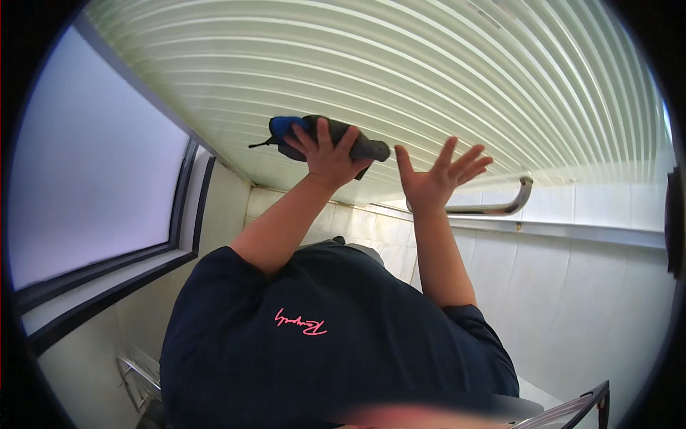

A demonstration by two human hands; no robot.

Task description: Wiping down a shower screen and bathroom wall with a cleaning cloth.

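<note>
A bunched dark grey and blue cloth [343, 134] lies flat against a ribbed glass panel [257, 80]. My left hand [329, 158] spreads over the cloth, palm forward, and holds it to the ribs. A thin dark cord or strap sticks out from the cloth's left end. To the right, my right hand [431, 179] is raised with fingers wide apart and nothing in it. Its palm faces the panel; whether it touches the glass I cannot tell. Below and right of that hand is a curved metal bar handle [487, 208], partly hidden behind my wrist.
A frosted window [96, 161] with a dark frame is on the left. White tiled wall [536, 289] lies to the right, with a metal rail [563, 230] across it. At lower left is a metal rack [139, 378]. A dark object [674, 222] juts in at the right edge.
</note>
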